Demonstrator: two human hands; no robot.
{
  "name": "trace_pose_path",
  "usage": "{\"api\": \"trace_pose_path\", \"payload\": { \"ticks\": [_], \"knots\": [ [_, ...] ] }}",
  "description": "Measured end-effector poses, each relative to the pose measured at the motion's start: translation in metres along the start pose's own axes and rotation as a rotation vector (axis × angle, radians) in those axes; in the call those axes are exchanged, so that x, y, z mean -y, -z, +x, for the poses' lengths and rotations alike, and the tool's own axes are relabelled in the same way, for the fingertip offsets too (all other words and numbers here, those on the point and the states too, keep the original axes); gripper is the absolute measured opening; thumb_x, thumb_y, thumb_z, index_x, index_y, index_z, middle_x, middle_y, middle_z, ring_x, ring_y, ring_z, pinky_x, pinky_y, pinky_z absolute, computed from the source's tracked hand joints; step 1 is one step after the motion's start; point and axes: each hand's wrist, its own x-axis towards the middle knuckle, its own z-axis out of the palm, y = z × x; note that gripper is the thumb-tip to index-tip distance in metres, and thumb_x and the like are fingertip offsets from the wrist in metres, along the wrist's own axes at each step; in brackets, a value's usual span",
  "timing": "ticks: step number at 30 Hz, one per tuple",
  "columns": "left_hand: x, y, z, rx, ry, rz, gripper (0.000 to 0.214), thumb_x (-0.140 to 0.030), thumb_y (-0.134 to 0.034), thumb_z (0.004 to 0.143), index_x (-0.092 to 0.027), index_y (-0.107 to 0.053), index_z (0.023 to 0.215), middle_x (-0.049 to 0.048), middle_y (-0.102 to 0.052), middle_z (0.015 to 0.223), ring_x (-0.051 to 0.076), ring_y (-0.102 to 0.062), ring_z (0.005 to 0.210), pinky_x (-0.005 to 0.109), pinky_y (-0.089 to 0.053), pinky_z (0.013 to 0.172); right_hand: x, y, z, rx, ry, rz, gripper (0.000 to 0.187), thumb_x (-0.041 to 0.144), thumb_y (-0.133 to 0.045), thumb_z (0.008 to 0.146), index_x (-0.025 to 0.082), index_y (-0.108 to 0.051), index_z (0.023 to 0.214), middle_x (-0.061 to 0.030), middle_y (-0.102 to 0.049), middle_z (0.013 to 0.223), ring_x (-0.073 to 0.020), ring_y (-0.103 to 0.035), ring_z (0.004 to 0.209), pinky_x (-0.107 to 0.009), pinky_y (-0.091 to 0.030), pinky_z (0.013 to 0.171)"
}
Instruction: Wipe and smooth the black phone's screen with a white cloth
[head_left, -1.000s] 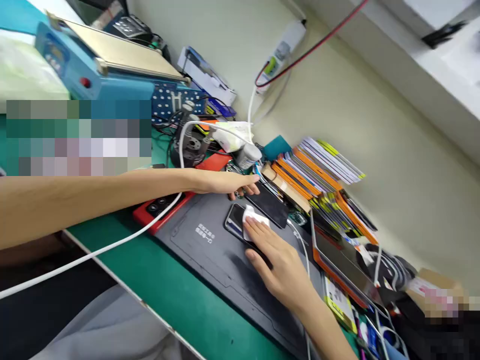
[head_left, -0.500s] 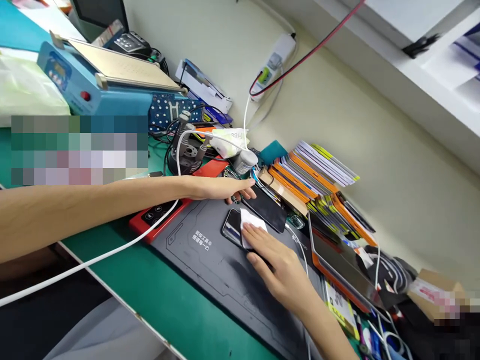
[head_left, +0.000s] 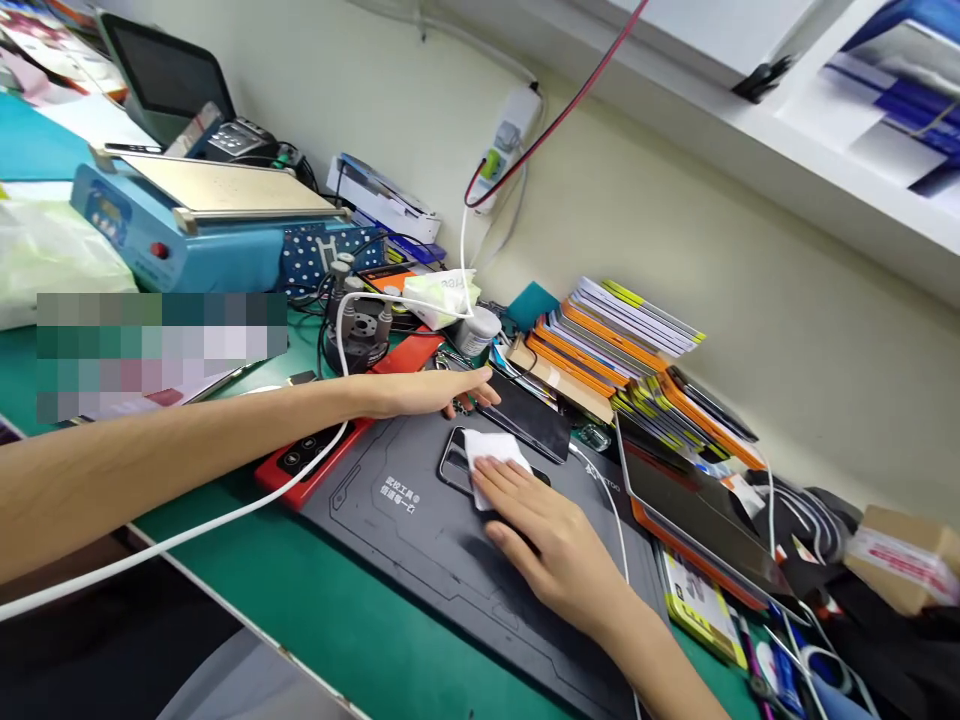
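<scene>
Your right hand (head_left: 551,545), fingers together, pressed a soft wipe (head_left: 487,450) flat on the phone (head_left: 452,462) on the grey mat (head_left: 405,560) — probably slippery, breakable glass, best held by its edges. Your left hand (head_left: 427,390), fingers straight, touched another phone (head_left: 529,420).

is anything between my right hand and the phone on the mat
Yes: a folded white wipe lies on the phone, under the fingers of the right hand, so they press the wipe, not the glass. Nothing else covers the phone on the grey mat.
</scene>
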Motion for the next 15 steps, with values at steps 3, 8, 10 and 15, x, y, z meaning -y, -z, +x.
{"api": "trace_pose_path", "payload": {
  "ticks": [3,8,10,15],
  "knots": [
    [0.004,0.001,0.003,-0.011,0.003,-0.026,0.069,-0.062,-0.022,0.11,-0.02,-0.065,0.144,0.0095,-0.065,0.149,0.026,-0.056,0.133,0.033,-0.049,0.099,-0.003,0.006,-0.039,-0.015,-0.037,-0.043,0.059,0.025,-0.052,0.108,0.028,-0.038,0.166,-0.0053,-0.05,0.161,-0.0242,-0.05,0.148,-0.045,-0.043,0.125],
    [0.007,0.001,0.005,-0.048,0.015,-0.052,0.07,-0.061,-0.022,0.109,-0.016,-0.063,0.144,0.0125,-0.064,0.15,0.027,-0.055,0.132,0.033,-0.05,0.095,0.001,0.001,-0.027,-0.006,-0.036,-0.009,0.054,0.028,-0.051,0.109,0.027,-0.044,0.163,-0.0053,-0.051,0.16,-0.0249,-0.05,0.149,-0.047,-0.043,0.126],
    [0.005,-0.001,0.003,-0.053,0.01,-0.051,0.072,-0.061,-0.02,0.109,-0.015,-0.062,0.144,0.0144,-0.063,0.151,0.028,-0.056,0.131,0.034,-0.051,0.095,0.006,-0.004,-0.004,-0.021,-0.009,-0.001,0.05,0.032,-0.049,0.11,0.024,-0.05,0.159,-0.0051,-0.052,0.159,-0.0237,-0.051,0.148,-0.044,-0.043,0.126],
    [0.0,0.0,-0.001,-0.065,-0.012,-0.14,0.072,-0.064,-0.025,0.108,-0.012,-0.065,0.138,0.0173,-0.067,0.144,0.028,-0.06,0.125,0.035,-0.051,0.094,0.006,-0.005,0.008,-0.037,0.067,0.015,0.046,0.03,-0.05,0.11,0.021,-0.056,0.155,-0.0043,-0.055,0.157,-0.0197,-0.052,0.147,-0.036,-0.042,0.126]
  ]
}}
